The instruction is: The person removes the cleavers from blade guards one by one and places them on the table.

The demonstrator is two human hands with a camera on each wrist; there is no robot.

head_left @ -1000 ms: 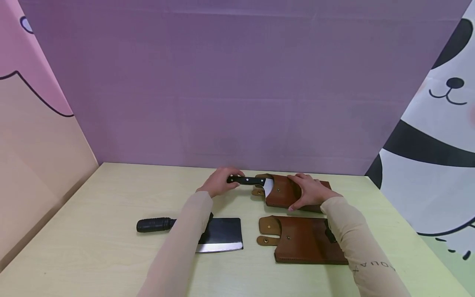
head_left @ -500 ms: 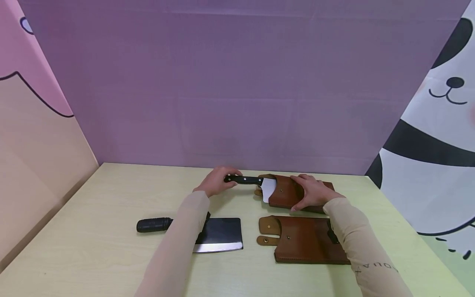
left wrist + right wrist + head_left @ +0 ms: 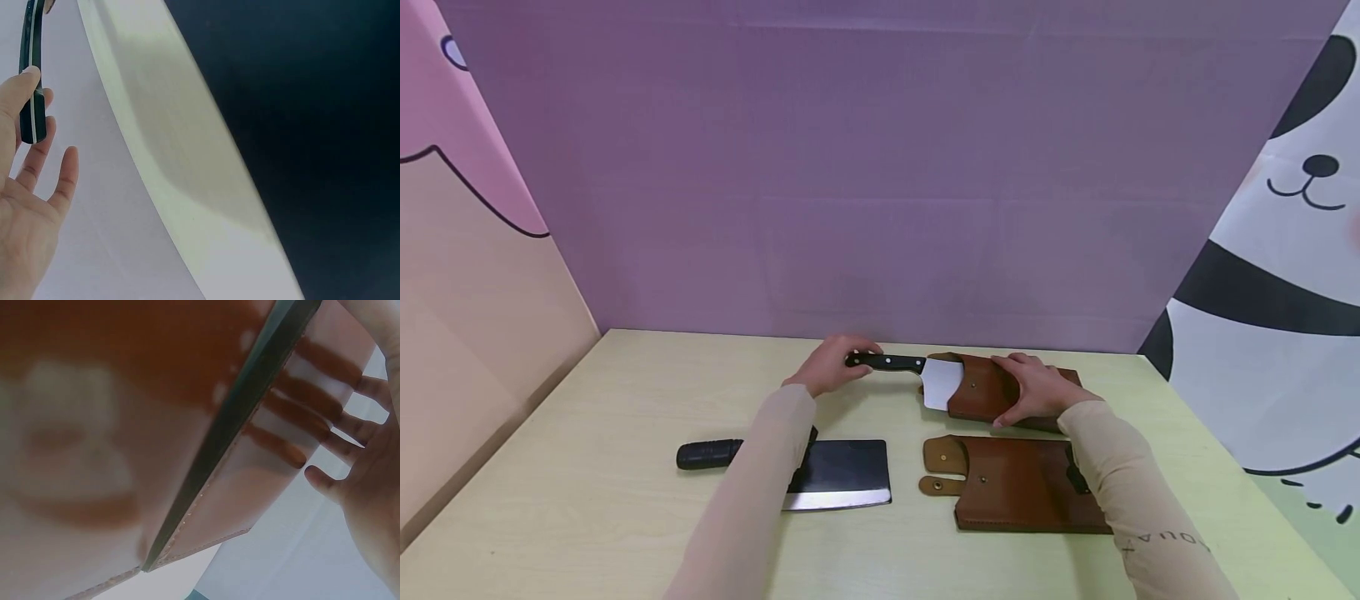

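Observation:
My left hand (image 3: 829, 367) pinches the end of the black riveted handle of a cleaver (image 3: 942, 385) near the back of the table. The cleaver's broad bright blade sticks partly out of a brown leather sheath (image 3: 979, 392); the rest of it is hidden inside. Lying across that sheath, my right hand (image 3: 1037, 390) grips it with the thumb at the near edge and the fingers toward the far edge. In the left wrist view, thumb and fingers hold the handle (image 3: 32, 119) while other fingers stand loose.
Nearer me lies a second, dark-bladed cleaver (image 3: 853, 465) with a black handle, partly covered by my left sleeve (image 3: 752, 492). A second brown sheath (image 3: 1015, 492), its straps pointing left, lies under my right sleeve (image 3: 1135, 492). A purple panel (image 3: 880, 183) rises behind the table.
My left hand has drawn the cleaver slightly left, and more blade shows outside the sheath. The right hand and the sheath have shifted a little to the right.

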